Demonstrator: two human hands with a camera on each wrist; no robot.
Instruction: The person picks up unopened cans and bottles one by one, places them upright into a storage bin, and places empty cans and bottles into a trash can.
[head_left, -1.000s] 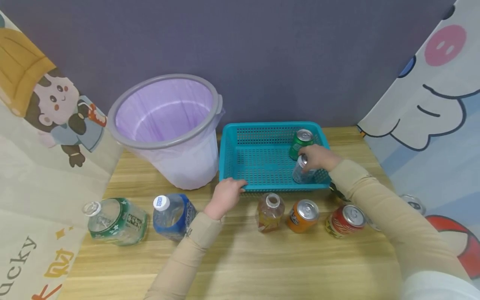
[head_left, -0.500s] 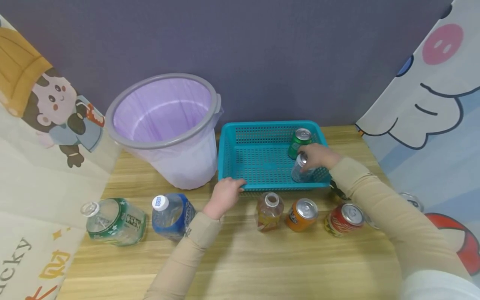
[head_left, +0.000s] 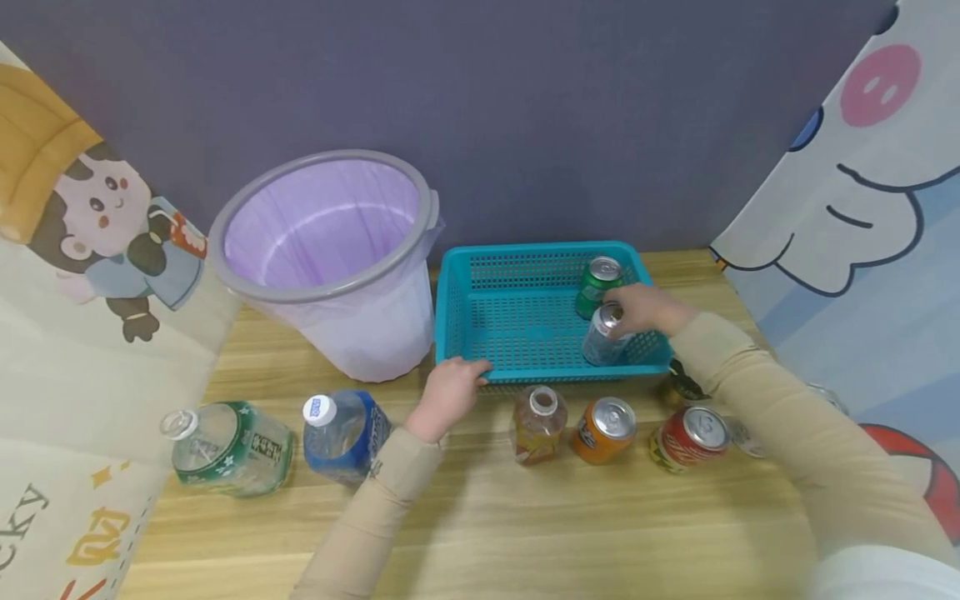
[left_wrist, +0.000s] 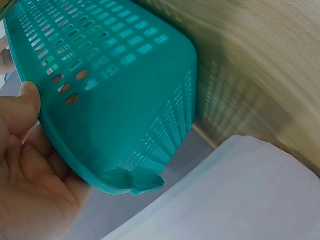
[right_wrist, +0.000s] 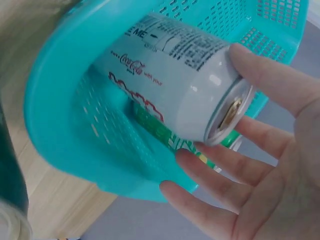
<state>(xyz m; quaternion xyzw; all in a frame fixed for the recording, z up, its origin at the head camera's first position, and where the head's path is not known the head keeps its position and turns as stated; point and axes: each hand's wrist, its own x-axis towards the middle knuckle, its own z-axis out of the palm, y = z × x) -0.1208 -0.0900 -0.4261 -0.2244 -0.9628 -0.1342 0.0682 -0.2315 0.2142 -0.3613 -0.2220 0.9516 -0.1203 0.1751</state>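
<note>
The left hand [head_left: 447,397] grips the teal basket [head_left: 540,375] by its near rim; the right hand [head_left: 647,309], loosely spread, touches the silver can [head_left: 602,347] inside, near right. A green can [head_left: 593,293] stands just beyond.

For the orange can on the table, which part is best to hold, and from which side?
I would hold the orange can by its round upper wall, just below the silver lid, coming from above and slightly right: it stands upright, the open bottle is close on its left, and the red can leaves more room.
</note>
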